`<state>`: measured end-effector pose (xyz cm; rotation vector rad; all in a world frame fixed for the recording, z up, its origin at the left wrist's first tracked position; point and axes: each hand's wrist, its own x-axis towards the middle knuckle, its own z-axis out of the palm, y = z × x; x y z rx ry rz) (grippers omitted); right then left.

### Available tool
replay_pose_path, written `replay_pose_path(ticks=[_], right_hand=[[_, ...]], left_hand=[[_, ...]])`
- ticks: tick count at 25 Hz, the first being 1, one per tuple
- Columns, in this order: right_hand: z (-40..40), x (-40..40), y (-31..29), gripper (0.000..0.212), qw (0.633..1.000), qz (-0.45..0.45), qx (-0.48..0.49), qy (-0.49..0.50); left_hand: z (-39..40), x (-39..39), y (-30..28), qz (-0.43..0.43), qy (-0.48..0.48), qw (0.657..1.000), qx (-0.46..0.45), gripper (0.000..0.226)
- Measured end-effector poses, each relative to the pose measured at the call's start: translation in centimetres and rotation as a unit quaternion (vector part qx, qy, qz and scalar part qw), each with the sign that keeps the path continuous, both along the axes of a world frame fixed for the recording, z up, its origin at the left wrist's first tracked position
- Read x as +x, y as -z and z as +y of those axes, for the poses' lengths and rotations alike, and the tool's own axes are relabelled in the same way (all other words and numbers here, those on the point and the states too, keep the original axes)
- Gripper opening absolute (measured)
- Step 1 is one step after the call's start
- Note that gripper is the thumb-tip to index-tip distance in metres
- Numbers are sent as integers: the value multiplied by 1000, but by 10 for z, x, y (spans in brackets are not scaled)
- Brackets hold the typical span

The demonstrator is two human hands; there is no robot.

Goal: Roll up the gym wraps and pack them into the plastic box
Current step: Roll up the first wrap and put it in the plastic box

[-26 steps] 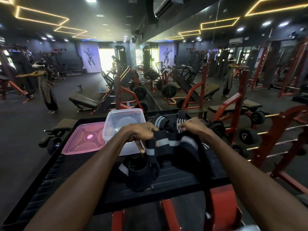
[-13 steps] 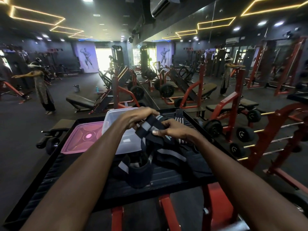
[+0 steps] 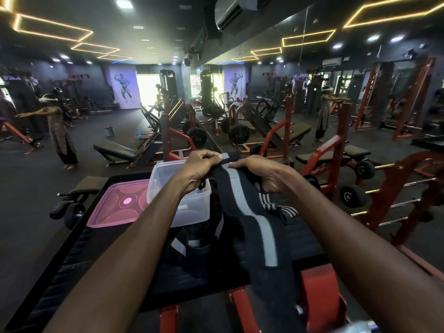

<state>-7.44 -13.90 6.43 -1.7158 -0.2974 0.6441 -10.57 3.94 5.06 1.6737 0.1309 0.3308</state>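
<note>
So both hands are up near the middle of the frame, working the top end of a long black gym wrap with a grey stripe down its length (image 3: 252, 224). The left hand (image 3: 198, 170) has its fingers curled and pinches the wrap's upper left corner between thumb and fingertips, and the right hand (image 3: 262, 173) is curled around the right edge of that same end, fingertips lying on top of the fabric just beside the stripe. From there the wrap hangs away from the hands, running down toward the lower centre of the frame and draping over the front edge of the black ribbed tray (image 3: 72, 260). Just below the left hand sits the clear rectangular plastic box (image 3: 189, 210), open, left of the wrap and right next to it. Touching the box's left side is a pink translucent plastic lid (image 3: 115, 207), lying flat on the tray. Under the left forearm there's a dark heap of more black wraps with grey bands (image 3: 192, 246), and below the right hand a black-and-white striped wrap (image 3: 278, 209) lies on the tray. A red metal frame (image 3: 317, 299) shows at the bottom under the tray.
</note>
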Motion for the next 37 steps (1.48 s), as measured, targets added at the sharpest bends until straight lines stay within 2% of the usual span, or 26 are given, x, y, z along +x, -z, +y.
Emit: replay_pose_path(ticks=[2, 5, 7, 11, 15, 18, 21, 24, 30, 34, 37], right_hand=[[-3, 7, 15, 28, 999, -35, -5, 5], [-4, 15, 48, 28, 978, -188, 33, 83], [-3, 16, 64, 20, 960, -253, 72, 94], [8, 15, 74, 9, 941, -305, 106, 97], [15, 29, 79, 10, 945, -294, 126, 75], [15, 43, 86, 5, 947, -290, 128, 59], [13, 55, 93, 17, 953, -259, 146, 57], [10, 67, 99, 18, 958, -213, 183, 57], [10, 80, 102, 19, 959, -119, 257, 20], [9, 92, 112, 12, 955, -114, 275, 10], [4, 98, 120, 16, 953, -96, 285, 17]], left_hand=[[-1, 2, 9, 37, 24, 998, 53, 16], [-6, -1, 20, 79, 79, 986, 121, 32], [-11, -4, 25, 89, 77, 983, 141, 32], [-3, -1, 40, 54, 63, 990, 114, 16], [7, 4, 45, 10, 1, 991, 132, 6], [7, 10, 48, 26, -36, 985, 166, 11], [2, 15, 54, 17, -31, 991, 127, 12], [-7, 20, 58, -2, -37, 995, 92, 5], [-15, 30, 62, -9, -92, 988, 126, 8], [-17, 36, 63, -8, -97, 982, 164, 9], [-22, 41, 62, 25, -82, 979, 187, 8]])
